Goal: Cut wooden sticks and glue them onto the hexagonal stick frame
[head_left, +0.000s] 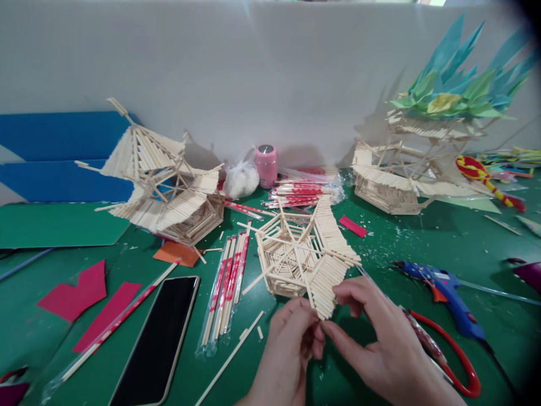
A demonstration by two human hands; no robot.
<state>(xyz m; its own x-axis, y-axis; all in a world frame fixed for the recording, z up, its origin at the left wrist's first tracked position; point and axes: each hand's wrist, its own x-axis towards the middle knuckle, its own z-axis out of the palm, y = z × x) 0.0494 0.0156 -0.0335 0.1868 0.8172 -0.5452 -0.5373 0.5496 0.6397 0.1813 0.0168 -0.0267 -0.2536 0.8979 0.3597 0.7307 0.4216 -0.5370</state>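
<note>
In front of me sits an eight-sided model made of wooden chopsticks (287, 254), with spokes meeting in its middle. Panels of sticks laid side by side (327, 276) cover its right side. My left hand (296, 338) has its fingers closed at the model's near corner, by the end of a spoke. My right hand (376, 332) holds the near panel's tip from the right, thumb below and index finger along the edge. Anything small between the fingertips is hidden. Wrapped chopsticks (228, 282) lie to the model's left.
A phone (156, 344) lies at left. A blue glue gun (448, 299) and red-handled pliers (460, 361) are at right. Behind stand another stick model (169, 197), a pink jar (266, 166), bundled chopsticks (300, 189) and a model topped with paper leaves (389, 192).
</note>
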